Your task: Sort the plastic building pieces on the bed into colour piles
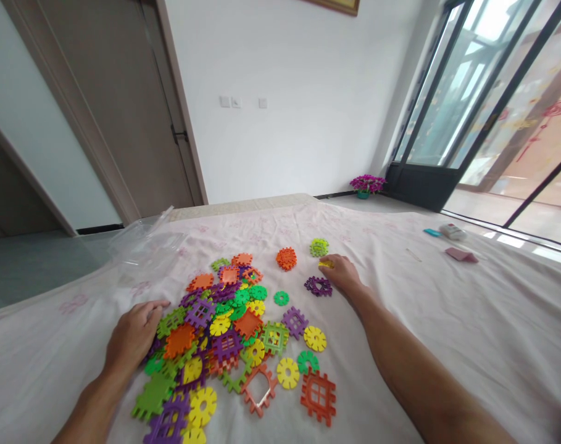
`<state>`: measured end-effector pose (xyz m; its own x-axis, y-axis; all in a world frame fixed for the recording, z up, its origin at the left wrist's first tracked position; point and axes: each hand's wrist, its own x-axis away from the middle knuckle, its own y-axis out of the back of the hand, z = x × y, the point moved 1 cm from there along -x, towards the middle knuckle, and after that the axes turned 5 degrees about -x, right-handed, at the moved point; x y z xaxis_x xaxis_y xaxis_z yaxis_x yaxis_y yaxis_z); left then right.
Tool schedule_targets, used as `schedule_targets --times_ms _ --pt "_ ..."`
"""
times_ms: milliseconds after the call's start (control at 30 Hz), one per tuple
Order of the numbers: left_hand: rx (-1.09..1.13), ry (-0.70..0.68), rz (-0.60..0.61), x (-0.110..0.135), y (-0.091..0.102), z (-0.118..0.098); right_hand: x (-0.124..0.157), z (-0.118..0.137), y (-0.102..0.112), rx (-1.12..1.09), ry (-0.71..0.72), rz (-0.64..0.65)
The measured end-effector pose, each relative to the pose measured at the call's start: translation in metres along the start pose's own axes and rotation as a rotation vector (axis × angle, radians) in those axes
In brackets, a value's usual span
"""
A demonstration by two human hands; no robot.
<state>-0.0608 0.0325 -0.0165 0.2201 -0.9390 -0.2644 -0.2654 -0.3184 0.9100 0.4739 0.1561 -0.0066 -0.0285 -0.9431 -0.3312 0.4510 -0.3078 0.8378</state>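
My right hand (344,272) is closed on a small yellow plastic piece (326,264), most of which its fingers hide. Close by lie a small group of purple notched pieces (318,285), a lime-green notched piece (319,247) and an orange stack (286,259). My left hand (134,333) rests on the cloth at the left edge of a mixed pile of plastic building pieces (227,345), its fingers stretched forward and holding nothing visible. The pile mixes orange, purple and green notched squares with yellow and green slotted discs. A green disc (281,298) lies apart from it.
A pale flowered cloth (382,246) covers the surface. Clear plastic packaging (144,243) lies at the back left. At the far right are a white packet (453,231), a blue item (431,232) and a folded pink cloth (461,254).
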Motion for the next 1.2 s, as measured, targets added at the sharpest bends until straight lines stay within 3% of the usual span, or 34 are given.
schedule_targets --times_ms 167,300,500,667,833,1000,1100,1200 --pt "0.01 -0.003 0.003 0.0 0.001 -0.001 0.002 -0.004 0.002 0.061 -0.063 -0.104" --pt "0.005 -0.011 -0.024 0.001 0.002 -0.003 0.005 0.022 0.006 -0.018 0.123 -0.163" --pt "-0.009 -0.007 -0.03 0.002 0.004 -0.005 0.024 0.09 0.0 -0.212 0.494 0.158" --pt "-0.012 -0.01 -0.02 0.002 0.004 -0.005 0.042 0.115 -0.009 -0.168 0.638 0.341" --pt "-0.01 -0.015 -0.021 0.0 0.002 -0.002 0.044 0.119 -0.007 -0.185 0.579 0.382" --pt "-0.012 -0.024 -0.022 -0.001 0.0 0.001 0.043 0.117 -0.012 -0.337 0.453 0.409" --pt "-0.004 -0.026 -0.015 -0.001 -0.001 0.002 0.036 0.107 -0.015 -0.46 0.371 0.303" --pt "0.008 -0.029 -0.016 -0.001 -0.003 0.004 0.022 0.087 -0.013 -0.547 0.252 0.077"
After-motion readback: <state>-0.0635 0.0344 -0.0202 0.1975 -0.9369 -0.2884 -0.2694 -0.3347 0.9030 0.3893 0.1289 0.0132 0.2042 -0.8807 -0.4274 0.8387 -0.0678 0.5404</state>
